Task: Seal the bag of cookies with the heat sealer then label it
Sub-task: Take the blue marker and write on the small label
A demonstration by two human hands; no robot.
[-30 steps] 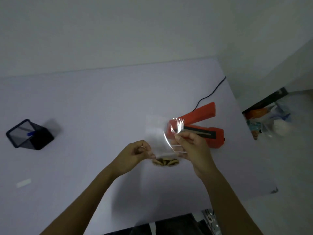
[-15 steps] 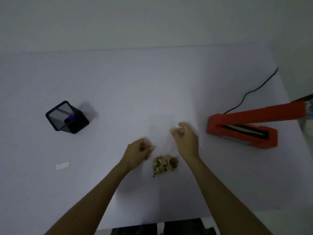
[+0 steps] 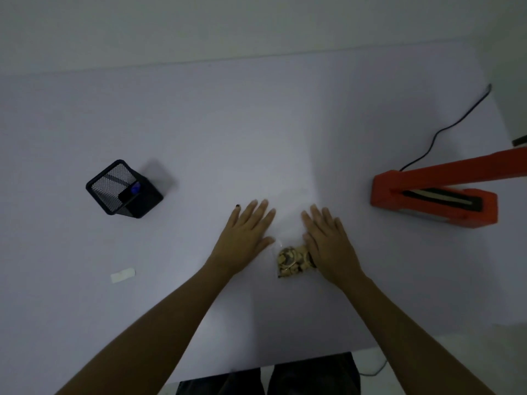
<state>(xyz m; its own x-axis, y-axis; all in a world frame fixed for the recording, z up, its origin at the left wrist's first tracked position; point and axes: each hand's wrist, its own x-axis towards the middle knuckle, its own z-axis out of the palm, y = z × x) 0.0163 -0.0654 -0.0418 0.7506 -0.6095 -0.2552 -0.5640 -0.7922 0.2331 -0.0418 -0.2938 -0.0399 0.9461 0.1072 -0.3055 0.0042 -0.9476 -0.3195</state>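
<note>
A clear plastic bag (image 3: 288, 215) lies flat on the white table (image 3: 256, 132), with brown cookies (image 3: 291, 259) bunched at its near end. My left hand (image 3: 245, 238) presses flat on the bag's left side, fingers straight. My right hand (image 3: 328, 240) presses flat on its right side and covers part of the cookies. The orange heat sealer (image 3: 433, 195) stands to the right with its arm raised. A small white label (image 3: 123, 275) lies on the table at the near left.
A black mesh pen holder (image 3: 124, 189) with a blue-capped pen stands at the left. The sealer's black cable (image 3: 447, 126) runs to the table's far right edge. The near table edge is just in front of my legs.
The bag was held up in both hands by the sealer, then laid on the table. Both hands have let go and spread flat on it. The view has swung left.
</note>
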